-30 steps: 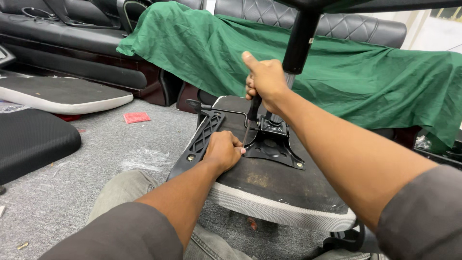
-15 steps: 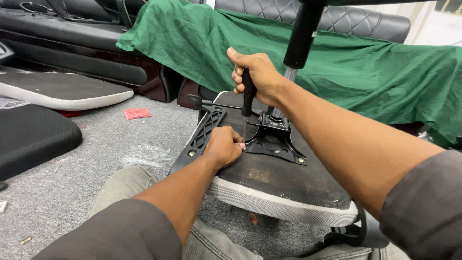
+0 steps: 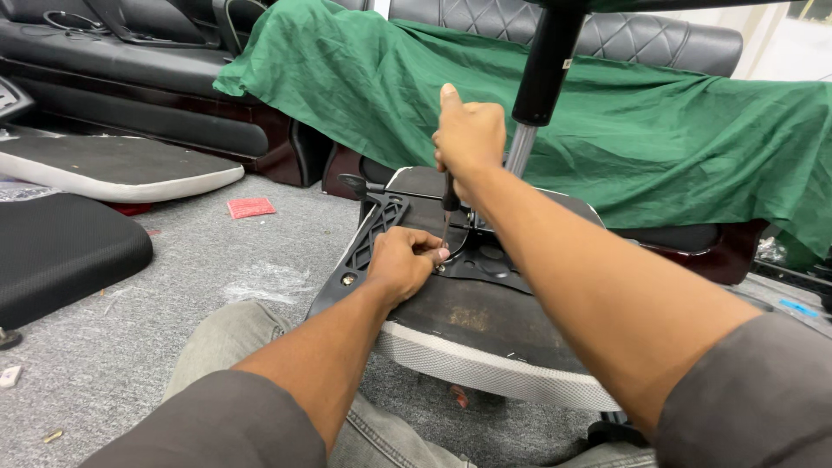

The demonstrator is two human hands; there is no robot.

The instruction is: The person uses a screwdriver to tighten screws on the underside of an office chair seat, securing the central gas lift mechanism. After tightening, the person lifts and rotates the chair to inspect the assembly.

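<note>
While the seat (image 3: 485,347) is lying upside down across the person's lap, the right hand (image 3: 468,139) is closing fully around the handle of a screwdriver (image 3: 448,212) and holding it upright, its tip coming down on the metal plate (image 3: 494,260) bolted near the middle of the seat's underside. Half a second ago this hand was gripping the tool higher and tilted, away from the plate; now the shaft is standing almost vertical with the tip meeting the spot that the left hand is guarding. That reads as the tool having just been seated on a fastener, though the screw itself is hidden under the fingers.

The left hand (image 3: 400,264) is resting on the underside at the plate's left edge, its fingers (image 3: 426,253) curled and pinching at the tip of the screwdriver, steadying it or a small part there; which one I cannot tell. It has barely shifted from where it was a second ago.

Just left of that hand a black bracket (image 3: 368,238) is running along the seat's left edge. Behind the right hand the gas cylinder (image 3: 542,78) is rising from the plate, and a green cloth (image 3: 676,130) is draping the sofa beyond. A grey carpet floor (image 3: 217,277) is lying beneath.
</note>
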